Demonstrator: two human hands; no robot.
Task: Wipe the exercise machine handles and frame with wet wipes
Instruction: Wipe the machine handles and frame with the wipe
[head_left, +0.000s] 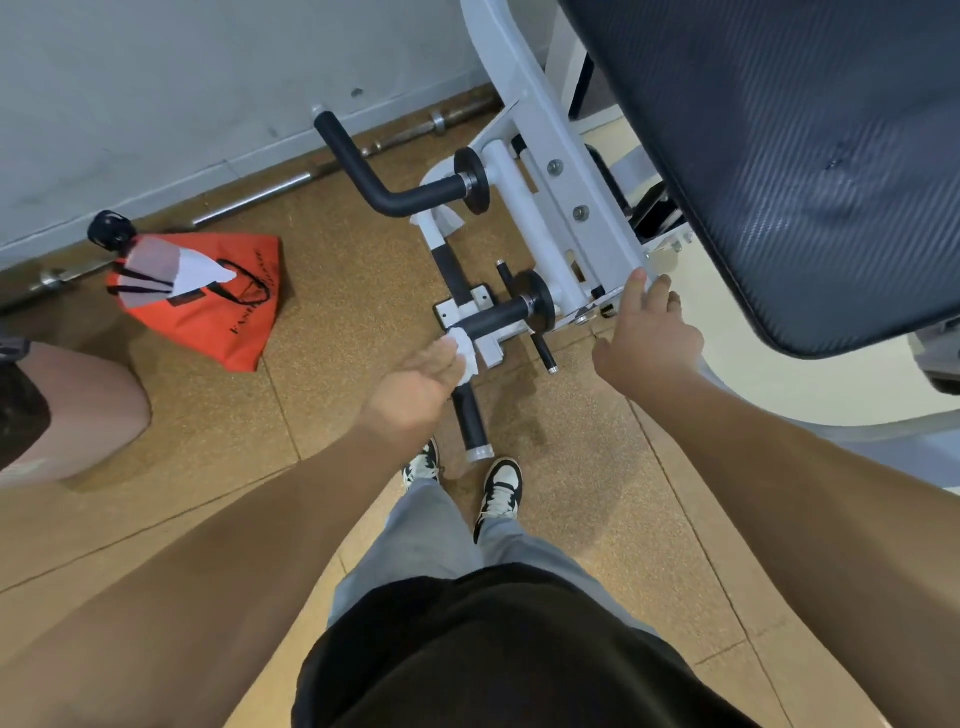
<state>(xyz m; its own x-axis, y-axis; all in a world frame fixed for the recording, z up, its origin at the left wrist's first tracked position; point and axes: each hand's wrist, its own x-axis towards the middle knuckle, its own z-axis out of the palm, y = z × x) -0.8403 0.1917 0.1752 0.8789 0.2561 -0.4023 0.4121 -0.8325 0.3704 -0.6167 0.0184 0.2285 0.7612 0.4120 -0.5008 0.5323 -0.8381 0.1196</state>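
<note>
A white-framed exercise machine (545, 156) stands ahead, with black foam handles. My left hand (415, 387) holds a white wet wipe (464, 347) against the end of the near black handle (493, 318). My right hand (649, 338) rests with fingers spread on the lower edge of the white frame, holding nothing. A longer bent black handle (363, 171) sticks out farther back, and a second white wipe (441, 221) lies draped on the frame below it.
A large black padded seat (805, 156) overhangs at upper right. A red bag (208, 301) with a wipe pack lies on the cork floor at left. Barbells (249, 200) lie along the grey wall. Another person's knee (78, 410) is at far left. My feet stand below the handle.
</note>
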